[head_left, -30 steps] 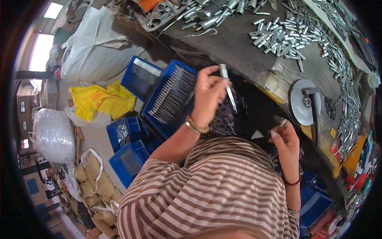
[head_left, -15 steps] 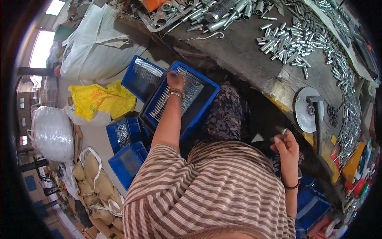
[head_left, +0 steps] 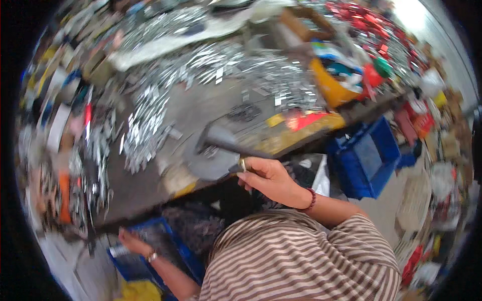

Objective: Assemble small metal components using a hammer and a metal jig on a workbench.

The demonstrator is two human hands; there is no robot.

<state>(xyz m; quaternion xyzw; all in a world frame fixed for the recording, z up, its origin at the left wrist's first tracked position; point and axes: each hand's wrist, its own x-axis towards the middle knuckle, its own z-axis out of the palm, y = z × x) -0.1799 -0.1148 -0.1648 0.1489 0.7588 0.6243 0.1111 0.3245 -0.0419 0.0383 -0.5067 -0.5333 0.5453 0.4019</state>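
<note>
My left hand (head_left: 134,243), smeared by motion, is over the blue crates at the lower left. Its fingers look stretched out, and I see nothing in them. Beneath it, the blue crate (head_left: 176,240) is partly hidden by my forearm. My right hand (head_left: 268,175) is at the bench's front edge with thumb and fingers curled together and a ring on one finger. What they pinch, if anything, is hidden. Just behind it, a dark bar with a thicker end (head_left: 228,146) crosses a grey round disc (head_left: 198,163). Whether the hand touches the bar I cannot tell.
Shiny metal tubes (head_left: 145,125) lie heaped across the bench (head_left: 183,103). Toward the right are a yellow container (head_left: 331,86) and red pieces (head_left: 369,27). A blue crate (head_left: 369,155) stands below the bench's right end, and yellow plastic (head_left: 140,291) lies lower left.
My view has swung right, toward the bench. My left hand has come away from the rows of metal pieces inside the crate. My right hand is now beside the disc and dark bar.
</note>
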